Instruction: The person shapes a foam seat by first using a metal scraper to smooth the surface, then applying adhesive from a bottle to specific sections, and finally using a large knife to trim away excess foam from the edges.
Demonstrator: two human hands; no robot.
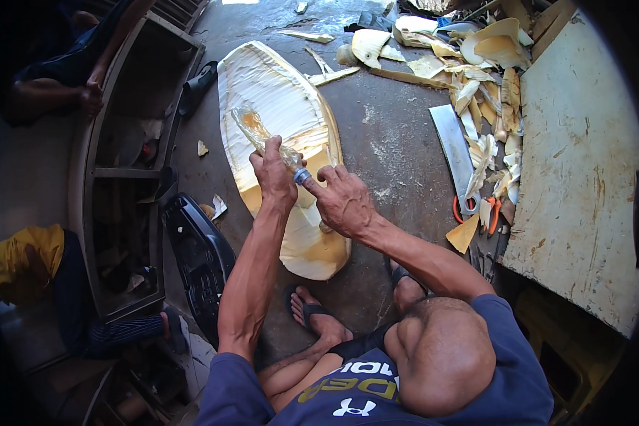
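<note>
My left hand (275, 172) is wrapped round a clear, crumpled plastic bottle (250, 126). Some amber material shows inside it, and its bluish neck slants down toward my right hand (344, 202). That hand is closed at the bottle's mouth, one digit pressed against the opening and the other fingers curled. Whether it also holds something small beneath the palm is hidden. Under both hands lies a long, rounded foam block (263, 82), cream and yellow, with a ridged, cut-looking upper face. The bottle is held above this foam.
Foam scraps (486, 92) are heaped at the far right. Beside them lie a handsaw (453, 145) and an orange-handled tool (495, 215). A pale board (582, 170) bounds the right side. At left are a black plastic shell (199, 245), a metal-framed cabinet (124, 172) and another person's arm (46, 99).
</note>
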